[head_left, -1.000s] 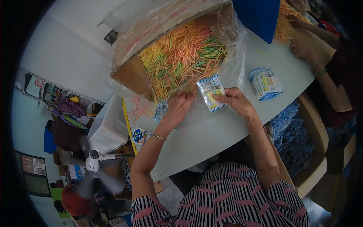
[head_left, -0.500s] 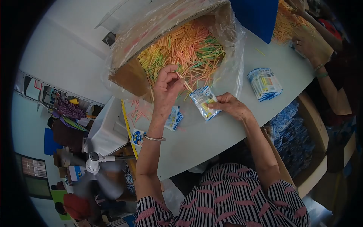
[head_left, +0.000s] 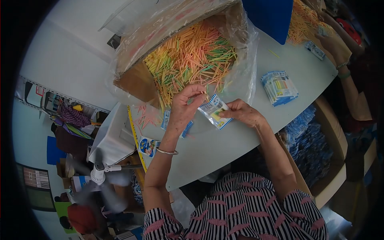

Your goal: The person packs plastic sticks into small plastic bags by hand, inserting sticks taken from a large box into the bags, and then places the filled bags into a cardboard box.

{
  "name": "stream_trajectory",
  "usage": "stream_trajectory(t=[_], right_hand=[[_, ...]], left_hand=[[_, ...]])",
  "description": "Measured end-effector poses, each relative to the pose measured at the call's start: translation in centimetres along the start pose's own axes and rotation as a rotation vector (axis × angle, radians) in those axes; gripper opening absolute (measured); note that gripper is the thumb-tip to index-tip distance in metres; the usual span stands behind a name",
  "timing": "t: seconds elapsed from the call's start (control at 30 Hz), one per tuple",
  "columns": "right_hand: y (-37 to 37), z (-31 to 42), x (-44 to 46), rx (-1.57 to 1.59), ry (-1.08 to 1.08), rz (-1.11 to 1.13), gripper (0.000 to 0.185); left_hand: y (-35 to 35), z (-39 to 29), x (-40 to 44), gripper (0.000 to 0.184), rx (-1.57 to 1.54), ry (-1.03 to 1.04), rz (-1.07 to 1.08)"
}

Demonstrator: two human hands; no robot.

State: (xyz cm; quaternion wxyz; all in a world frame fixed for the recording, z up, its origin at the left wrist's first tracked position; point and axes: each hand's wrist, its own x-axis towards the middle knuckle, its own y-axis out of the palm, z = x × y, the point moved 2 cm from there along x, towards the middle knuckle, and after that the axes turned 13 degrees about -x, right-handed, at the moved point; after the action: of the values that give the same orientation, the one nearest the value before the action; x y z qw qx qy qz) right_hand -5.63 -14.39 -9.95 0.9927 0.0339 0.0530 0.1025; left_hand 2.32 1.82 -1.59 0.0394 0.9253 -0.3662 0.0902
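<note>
My right hand (head_left: 247, 114) grips a small clear packet (head_left: 215, 112) with blue-striped ends, thumb on its front. Several yellowish sticks show through its film. At the packet's upper left end, my left hand (head_left: 186, 105) is closed in a pinch on thin pale sticks (head_left: 204, 93); only a short piece of them shows, and whether their ends are inside the packet I cannot tell. Just beyond my left hand, a plastic-lined carton (head_left: 134, 82) holds a heap of orange, pink, yellow and green sticks (head_left: 196, 56). Partly behind my left wrist lie blue-striped packets (head_left: 187, 129).
A stack of filled packets (head_left: 279, 88) lies to the right on the table (head_left: 208, 160). Below the table's right edge stands a carton of blue packets (head_left: 308, 148). Another person's hand (head_left: 334, 46) works at far right. A small fan (head_left: 98, 174) is at left.
My left hand has come down and right, bringing the sticks to the packet's end, so less of them shows. The other person's hand at right has lifted away from a packet on the table.
</note>
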Motion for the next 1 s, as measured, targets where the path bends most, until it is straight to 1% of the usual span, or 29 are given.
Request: stream_trajectory(t=[0.07, 0.1, 0.17, 0.2, 0.27, 0.3, 0.37, 0.4, 0.47, 0.5, 0.57, 0.6, 0.63, 0.67, 0.7, 0.73, 0.77, 0.8, 0.87, 0.9, 0.93, 0.97, 1.0], right_hand=[[-0.1, 0.0, 0.1, 0.001, -0.019, -0.003, 0.024], [-0.1, 0.0, 0.0, 0.003, -0.036, -0.006, 0.025], [0.1, 0.1, 0.0, 0.013, -0.04, -0.006, 0.025], [0.1, 0.2, 0.0, 0.02, -0.046, -0.007, 0.025], [0.2, 0.1, 0.1, 0.026, -0.05, -0.006, 0.025], [0.2, 0.1, 0.1, 0.032, -0.053, -0.008, 0.026], [0.2, 0.3, -0.2, 0.045, -0.046, -0.009, 0.026], [0.2, 0.4, -0.2, 0.057, -0.039, -0.005, 0.026], [0.1, 0.1, -0.1, 0.059, -0.054, -0.004, 0.027], [0.0, 0.0, -0.1, 0.061, -0.069, -0.001, 0.028], [0.1, 0.1, -0.2, 0.051, -0.079, -0.005, 0.027], [0.2, 0.4, -0.2, 0.039, -0.091, -0.014, 0.027], [0.3, 0.7, -0.4, 0.04, -0.093, -0.015, 0.027], [0.2, 1.1, -0.7, 0.052, -0.101, -0.074, 0.026], [0.1, 1.8, -1.1, 0.064, -0.108, -0.133, 0.025], [-0.3, 2.4, -1.7, 0.064, -0.108, -0.134, 0.025], [-1.2, 3.0, -2.7, -0.025, -0.101, -0.221, 0.026], [-2.3, 3.3, -3.6, -0.115, -0.093, -0.305, 0.026], [-5.4, 3.7, -5.2, -0.348, -0.237, -0.536, 0.029], [-6.3, 4.6, -6.6, -0.44, -0.211, -0.695, 0.029], [-7.1, 5.3, -7.8, -0.532, -0.183, -0.855, 0.028], [-8.2, 4.9, -8.3, -0.535, -0.184, -0.852, 0.028], [-9.7, 4.2, -8.6, -0.657, -0.142, -0.898, 0.029]], left_hand=[[-0.1, -0.9, -0.2, 0.016, -0.06, 0.035, -0.095], [-0.1, -0.9, -0.2, 0.016, -0.06, 0.034, -0.094], [-0.3, -1.0, -0.1, 0.015, -0.027, 0.126, -0.13], [-0.2, -0.8, -0.2, 0.015, -0.026, 0.127, -0.131], [0.5, 0.3, -0.6, 0.013, -0.058, 0.026, -0.145], [0.6, 0.7, -0.8, 0.013, -0.058, 0.026, -0.143], [0.9, 1.5, -1.1, 0.013, 0.084, 0.008, -0.057], [0.9, 1.8, -1.1, 0.013, 0.083, 0.007, -0.056], [1.1, 1.6, -1.0, 0.017, 0.364, 0.28, 0.057], [1.2, 1.3, -1.0, 0.017, 0.365, 0.281, 0.056], [1.5, 0.7, -0.9, 0.023, 0.463, 0.157, 0.146], [1.7, 0.4, -0.8, 0.023, 0.466, 0.158, 0.145], [1.9, 0.0, -0.7, 0.023, 0.414, 0.209, 0.119], [2.1, -0.3, -0.6, 0.023, 0.36, 0.26, 0.093], [2.3, -0.8, -0.7, 0.023, 0.359, 0.261, 0.096], [2.1, -1.2, -0.9, 0.025, 0.123, 0.143, -0.006], [1.8, -1.3, -1.1, 0.028, -0.113, 0.023, -0.108], [1.1, -1.2, -1.3, 0.028, -0.114, 0.024, -0.111], [-1.5, -0.5, -2.0, 0.033, 0.09, 0.045, -0.216], [-3.0, -0.1, -2.4, 0.033, 0.087, 0.045, -0.218], [-4.6, 0.2, -3.2, 0.035, 0.374, 0.101, -0.179], [-5.7, 0.5, -3.9, 0.038, 0.661, 0.156, -0.139], [-6.5, 0.8, -4.8, 0.038, 0.661, 0.155, -0.145]])
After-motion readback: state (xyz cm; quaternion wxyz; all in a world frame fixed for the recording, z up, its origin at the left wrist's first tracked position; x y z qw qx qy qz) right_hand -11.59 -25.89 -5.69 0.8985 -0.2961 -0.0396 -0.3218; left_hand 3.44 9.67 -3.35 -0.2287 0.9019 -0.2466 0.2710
